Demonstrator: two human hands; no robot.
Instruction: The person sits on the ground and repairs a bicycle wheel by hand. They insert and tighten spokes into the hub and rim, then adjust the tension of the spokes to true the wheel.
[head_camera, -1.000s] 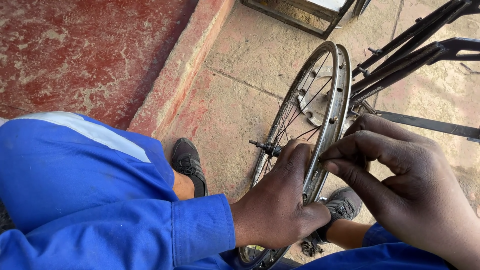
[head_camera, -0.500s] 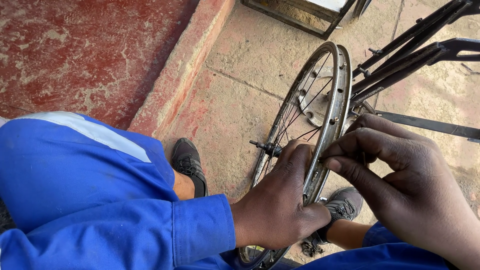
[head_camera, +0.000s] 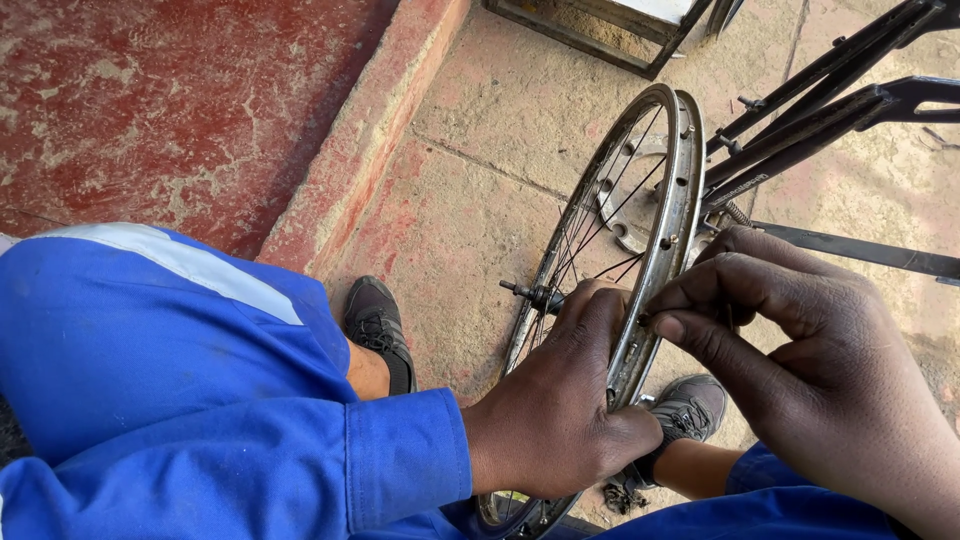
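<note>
While pinched at its edge, wheel rim (head_camera: 668, 200) between hands.

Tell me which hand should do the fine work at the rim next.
Probably the right hand: its fingertips already pinch at the rim edge. The left hand is wrapped around the rim lower down, apparently steadying the wheel.

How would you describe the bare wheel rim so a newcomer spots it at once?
Start at the worn concrete floor beside the red raised step. Standing upright on it, between the person's left hand and right hand, is the bare silver metal bicycle rim. Unlike the black bicycle frame tubes beside it, it is round, tyreless and laced with thin spokes.
</note>
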